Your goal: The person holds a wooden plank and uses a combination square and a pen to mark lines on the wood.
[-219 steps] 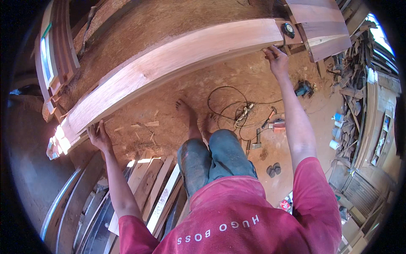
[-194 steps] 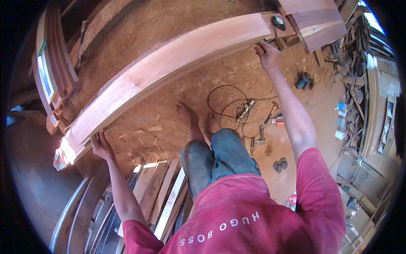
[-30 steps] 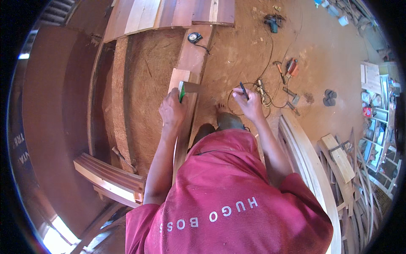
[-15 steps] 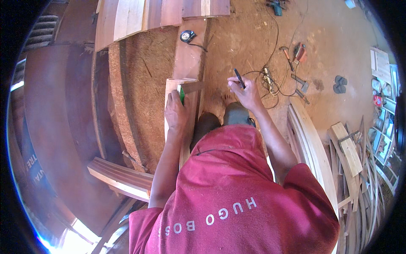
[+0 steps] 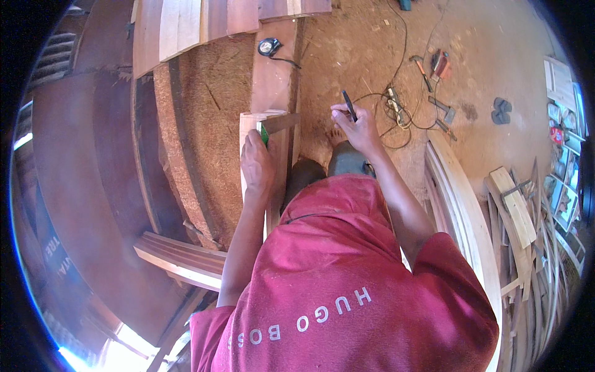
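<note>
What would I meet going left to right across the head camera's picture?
Stacked curved wooden strips, left hand holding a green-handled square, right hand holding a black pen, orange-handled hammer, dark sandals.

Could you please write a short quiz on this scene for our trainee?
1. Which hand holds the black pen?

2. True or false: the tape measure lies on a wooden board.

3. What does the left hand hold?
A) a hammer
B) a square with green on its handle
C) a pair of sandals

Key: 1. The right hand. 2. True. 3. B.
</note>
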The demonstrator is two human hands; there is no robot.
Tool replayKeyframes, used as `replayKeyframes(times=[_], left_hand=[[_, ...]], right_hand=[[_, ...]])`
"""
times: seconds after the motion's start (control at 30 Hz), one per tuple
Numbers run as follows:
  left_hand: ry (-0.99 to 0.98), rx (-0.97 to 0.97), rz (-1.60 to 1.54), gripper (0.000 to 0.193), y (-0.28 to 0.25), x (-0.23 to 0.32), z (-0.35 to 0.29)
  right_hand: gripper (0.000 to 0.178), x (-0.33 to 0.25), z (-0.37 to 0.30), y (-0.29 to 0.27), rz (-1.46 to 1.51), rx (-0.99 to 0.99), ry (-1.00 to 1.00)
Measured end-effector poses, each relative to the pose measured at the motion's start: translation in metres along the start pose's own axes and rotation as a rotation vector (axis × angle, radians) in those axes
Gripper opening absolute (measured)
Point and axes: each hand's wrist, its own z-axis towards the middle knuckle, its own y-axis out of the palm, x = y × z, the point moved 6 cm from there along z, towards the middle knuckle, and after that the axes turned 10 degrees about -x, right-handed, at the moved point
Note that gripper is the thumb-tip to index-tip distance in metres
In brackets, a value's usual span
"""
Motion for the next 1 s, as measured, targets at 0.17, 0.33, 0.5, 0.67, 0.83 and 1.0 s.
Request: replayKeyframes(times=[0.17,0.33,0.5,0.67,0.83,1.0], left_hand=[[0.014,0.000,0.005,0.031,-0.001,0.001,0.002],[0.013,-0.011,0.008,0.031,-0.003,0.000,0.003],[-0.054,-0.071,0.015,0.028,0.000,0.000,0.004],[-0.047,-0.081,0.013,0.026,-0.003,0.002,0.005],[-0.014,-0.052,-0.007,0.029,-0.002,-0.001,0.002],[-0.032,-0.063,-0.001,0.027,-0.005,0.004,0.001]], right_hand=[[0.026,0.012,0.001,0.002,0.062,0.060,-0.043],[0.026,0.015,0.000,0.003,0.075,0.052,0.005],[0.026,0.015,0.001,-0.001,0.027,0.069,0.018],[0.026,0.027,0.003,-0.001,0.013,0.079,0.002],[0.026,0.039,0.003,0.003,0.072,0.076,0.059],[0.028,0.039,0.009,0.005,0.102,0.067,0.095]])
